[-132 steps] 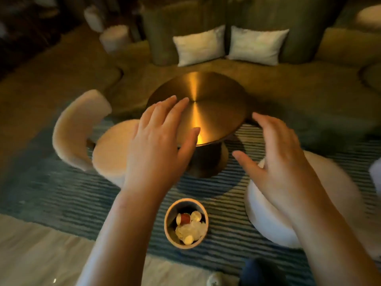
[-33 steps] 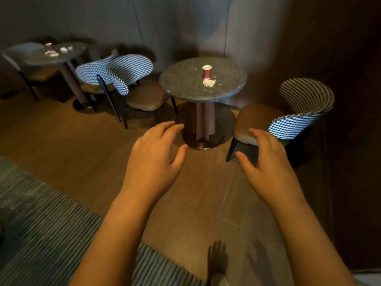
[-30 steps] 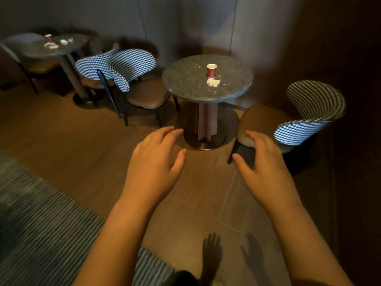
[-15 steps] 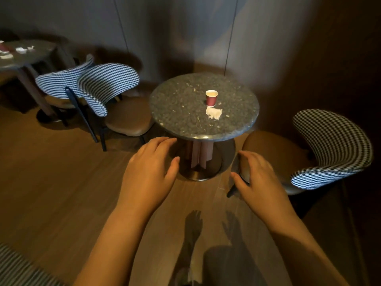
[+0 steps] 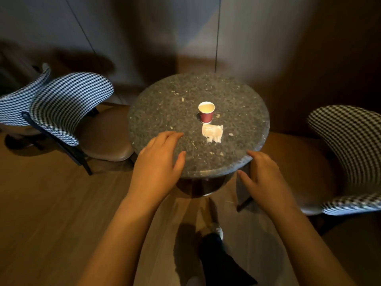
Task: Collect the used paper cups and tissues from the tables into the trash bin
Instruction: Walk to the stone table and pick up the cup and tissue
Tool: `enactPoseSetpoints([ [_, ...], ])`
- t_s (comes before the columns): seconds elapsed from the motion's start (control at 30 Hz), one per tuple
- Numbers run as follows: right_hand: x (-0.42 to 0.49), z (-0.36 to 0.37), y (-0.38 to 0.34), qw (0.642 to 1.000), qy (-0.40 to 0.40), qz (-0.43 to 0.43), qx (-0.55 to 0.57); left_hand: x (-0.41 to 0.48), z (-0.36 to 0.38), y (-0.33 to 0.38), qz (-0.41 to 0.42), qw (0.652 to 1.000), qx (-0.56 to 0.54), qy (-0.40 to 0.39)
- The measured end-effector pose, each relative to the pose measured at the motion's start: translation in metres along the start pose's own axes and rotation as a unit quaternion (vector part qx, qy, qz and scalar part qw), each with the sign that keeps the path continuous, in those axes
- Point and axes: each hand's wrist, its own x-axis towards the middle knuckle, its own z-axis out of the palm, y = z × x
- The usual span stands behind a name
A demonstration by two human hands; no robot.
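A red paper cup (image 5: pixel 206 112) stands upright near the middle of a round dark speckled table (image 5: pixel 165 104). A crumpled white tissue (image 5: pixel 212 133) lies just in front of the cup. My left hand (image 5: pixel 157 165) hovers over the table's near left edge, fingers relaxed and holding nothing. My right hand (image 5: pixel 266 179) is at the table's near right edge, fingers spread and empty. Both hands are short of the cup and tissue. No trash bin is in view.
Two houndstooth chairs (image 5: pixel 68 104) stand to the left of the table and one houndstooth chair (image 5: pixel 350 149) to the right. A grey wall rises behind the table. The floor is wood. My foot (image 5: pixel 216 240) shows below the table.
I have walked from the brass table and the bin to this speckled table. It has grown larger in view, and both hands have reached its near edge.
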Motion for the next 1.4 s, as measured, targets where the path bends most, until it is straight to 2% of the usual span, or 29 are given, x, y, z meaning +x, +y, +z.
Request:
enactPoseSetpoints([
  [0.23,0.143,0.019,0.025,0.998,-0.032,0.032,-0.032,0.125,0.032,-0.049,-0.025,0.999,-0.003,-0.034],
  [0.43,0.213,0.045,0.046,0.996,-0.059,0.054,-0.051,0.183,0.067,-0.091,-0.016,0.998,-0.024,-0.051],
  [0.6,0.249,0.090,0.068,0.987,-0.116,0.106,-0.035,0.242,0.109,-0.117,0.038,0.991,-0.070,-0.104],
  [0.73,0.265,0.133,0.075,0.979,-0.159,0.125,-0.020,0.287,0.165,-0.133,0.091,0.978,-0.061,-0.176],
  [0.9,0.276,0.167,0.082,0.973,-0.184,0.137,-0.029,0.306,0.216,-0.146,0.188,0.959,-0.089,-0.191],
  [1.1,0.266,0.182,0.087,0.972,-0.153,0.161,-0.074,0.316,0.246,-0.148,0.233,0.937,-0.083,-0.246],
  [1.23,0.251,0.187,0.081,0.965,-0.153,0.178,-0.117,0.322,0.252,-0.148,0.238,0.939,-0.087,-0.231],
  [1.4,0.240,0.192,0.077,0.975,-0.086,0.171,-0.110,0.326,0.251,-0.148,0.247,0.941,-0.101,-0.211],
])
